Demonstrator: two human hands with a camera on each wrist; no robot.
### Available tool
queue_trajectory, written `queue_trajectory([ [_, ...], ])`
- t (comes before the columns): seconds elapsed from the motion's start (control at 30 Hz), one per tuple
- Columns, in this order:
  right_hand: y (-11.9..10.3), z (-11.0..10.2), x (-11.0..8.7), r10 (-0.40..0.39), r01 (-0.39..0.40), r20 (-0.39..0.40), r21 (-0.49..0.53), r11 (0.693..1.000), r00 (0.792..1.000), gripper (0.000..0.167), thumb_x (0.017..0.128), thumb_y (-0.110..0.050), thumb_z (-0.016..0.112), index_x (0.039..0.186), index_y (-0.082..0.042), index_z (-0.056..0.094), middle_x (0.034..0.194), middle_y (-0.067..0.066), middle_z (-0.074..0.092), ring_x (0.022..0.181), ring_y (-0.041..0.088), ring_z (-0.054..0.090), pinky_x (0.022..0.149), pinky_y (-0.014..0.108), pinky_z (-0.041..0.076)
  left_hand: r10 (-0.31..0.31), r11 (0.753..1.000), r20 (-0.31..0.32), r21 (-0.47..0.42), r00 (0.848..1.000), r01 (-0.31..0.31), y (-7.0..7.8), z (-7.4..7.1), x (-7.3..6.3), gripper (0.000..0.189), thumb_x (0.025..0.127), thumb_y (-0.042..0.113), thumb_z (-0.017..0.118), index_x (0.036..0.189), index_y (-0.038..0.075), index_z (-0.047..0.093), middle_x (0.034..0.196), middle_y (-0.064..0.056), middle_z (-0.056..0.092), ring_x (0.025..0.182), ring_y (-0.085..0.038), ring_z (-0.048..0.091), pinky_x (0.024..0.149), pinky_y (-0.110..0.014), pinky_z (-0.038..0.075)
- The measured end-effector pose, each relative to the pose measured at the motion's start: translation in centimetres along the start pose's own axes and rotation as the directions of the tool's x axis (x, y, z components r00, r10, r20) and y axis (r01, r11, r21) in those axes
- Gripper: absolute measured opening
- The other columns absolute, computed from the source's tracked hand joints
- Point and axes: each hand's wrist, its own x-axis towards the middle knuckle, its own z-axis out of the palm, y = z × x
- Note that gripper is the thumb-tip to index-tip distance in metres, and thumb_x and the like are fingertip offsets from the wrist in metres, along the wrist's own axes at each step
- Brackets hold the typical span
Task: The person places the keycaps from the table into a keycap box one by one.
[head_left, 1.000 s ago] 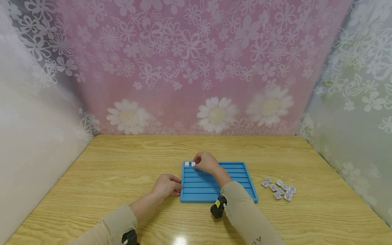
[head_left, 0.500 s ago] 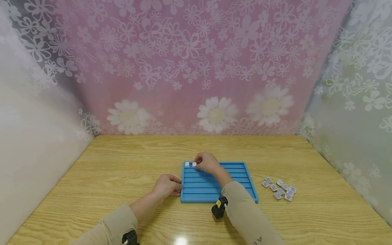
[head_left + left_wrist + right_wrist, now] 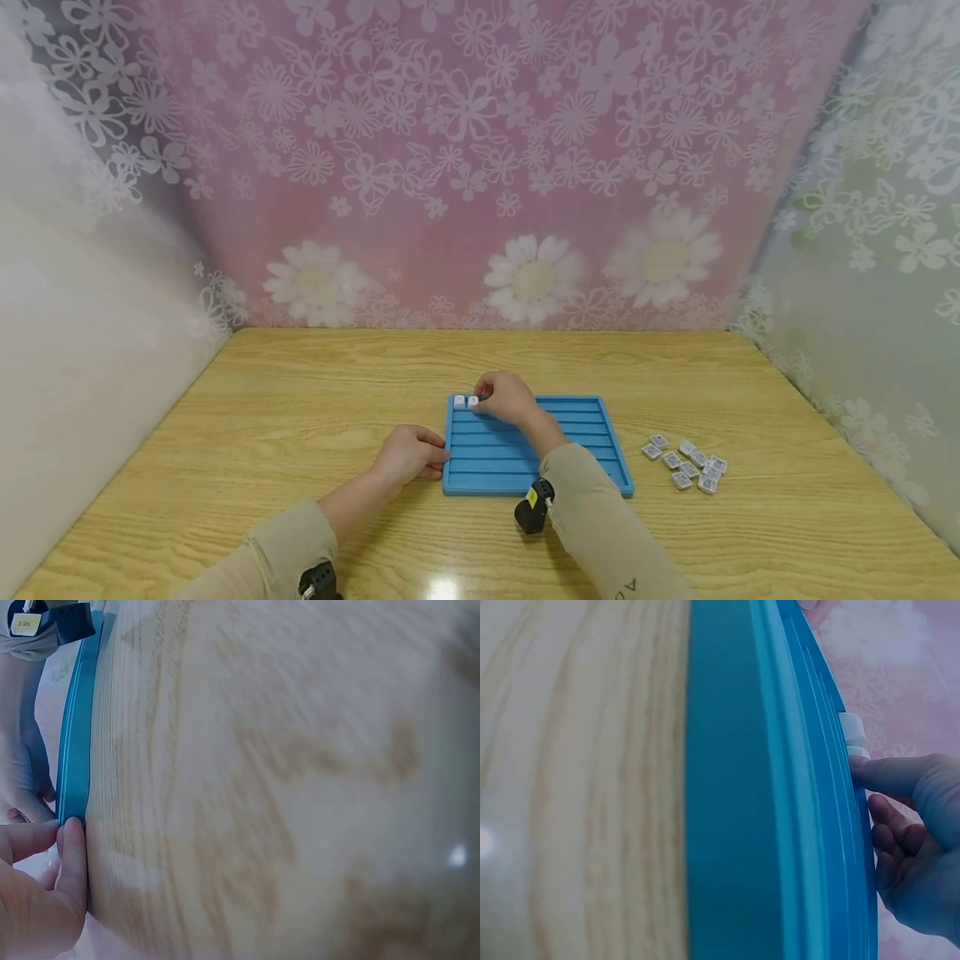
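Observation:
A blue ridged tray [image 3: 495,463] lies on the wooden table. At its left edge my left hand [image 3: 408,454] holds the rim between thumb and fingers; in the left wrist view the fingertips [image 3: 73,851] meet at the tray's edge. My right hand [image 3: 508,398] reaches over the top row and pinches a small white tile [image 3: 473,402]. Beside that tile, in the top left corner, stands another white tile [image 3: 459,402]. The right wrist view shows the thumb [image 3: 889,774] against the nearer white tile [image 3: 858,751], with the other tile [image 3: 853,729] just beyond it.
To the right of the tray lies a loose group of several white tiles [image 3: 688,470] with dark markings. A pink floral curtain [image 3: 480,167] hangs behind the table [image 3: 337,367]. Pale panels flank both sides.
The right hand and its tile shifted slightly right, then back left, so the tile now sits closer to the corner tile. The left hand stays at the tray's edge.

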Motion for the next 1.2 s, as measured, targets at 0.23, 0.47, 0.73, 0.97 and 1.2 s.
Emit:
queue_trajectory([
  [0.23, 0.0, 0.0, 0.1, 0.007, -0.007, -0.003, -0.01, 1.0, 1.0, 0.012, 0.078, -0.011, 0.074, 0.086, -0.009, 0.065, 0.077, 0.001, 0.053, 0.068, 0.017, 0.047, 0.059, 0.03, 0.042, 0.0, 1.0, -0.002, 0.003, 1.0, 0.0, 0.0, 0.0, 0.0, 0.02, 0.082, -0.003, 0.064, 0.1, -0.013, 0.061, 0.074, -0.012, 0.06, 0.058, -0.013, 0.059, 0.058, -0.029, 0.057],
  [0.47, -0.1, 0.1, 0.2, 0.021, -0.021, 0.006, 0.002, 1.0, 1.0, 0.013, 0.078, -0.012, 0.075, 0.085, -0.01, 0.065, 0.076, 0.001, 0.053, 0.067, 0.017, 0.047, 0.057, 0.029, 0.04, 0.011, 1.0, 0.002, 0.003, 1.0, -0.011, 0.1, 0.0, -0.1, 0.021, 0.082, -0.003, 0.064, 0.099, -0.013, 0.061, 0.074, -0.013, 0.06, 0.059, -0.014, 0.059, 0.059, -0.03, 0.057],
  [0.73, 0.2, -0.2, 0.1, 0.037, -0.038, 0.016, 0.086, 0.996, 0.999, 0.017, 0.079, -0.012, 0.074, 0.093, -0.008, 0.065, 0.08, 0.002, 0.053, 0.069, 0.018, 0.047, 0.058, 0.03, 0.041, 0.013, 1.0, -0.008, 0.006, 1.0, -0.013, 0.2, 0.0, -0.3, 0.02, 0.081, -0.004, 0.065, 0.098, -0.013, 0.061, 0.074, -0.013, 0.06, 0.059, -0.014, 0.059, 0.058, -0.03, 0.057],
  [0.97, 1.4, -1.4, -0.3, 0.042, -0.045, 0.022, 0.178, 0.983, 0.999, 0.021, 0.083, -0.011, 0.07, 0.102, -0.004, 0.065, 0.081, 0.003, 0.055, 0.07, 0.017, 0.048, 0.059, 0.03, 0.043, 0.01, 1.0, -0.004, -0.001, 1.0, -0.01, 0.2, 0.1, -0.3, 0.02, 0.081, -0.004, 0.064, 0.098, -0.013, 0.061, 0.073, -0.012, 0.06, 0.06, -0.015, 0.058, 0.058, -0.029, 0.057],
  [1.2, 3.3, -3.9, -1.3, 0.034, -0.036, 0.016, 0.165, 0.986, 0.999, 0.023, 0.085, -0.013, 0.067, 0.106, -0.003, 0.064, 0.088, 0.004, 0.058, 0.079, 0.018, 0.052, 0.069, 0.034, 0.046, 0.025, 1.0, -0.005, 0.009, 1.0, -0.025, 0.2, 0.1, -0.4, 0.02, 0.081, -0.005, 0.064, 0.099, -0.013, 0.06, 0.073, -0.013, 0.059, 0.06, -0.015, 0.058, 0.058, -0.029, 0.057],
])
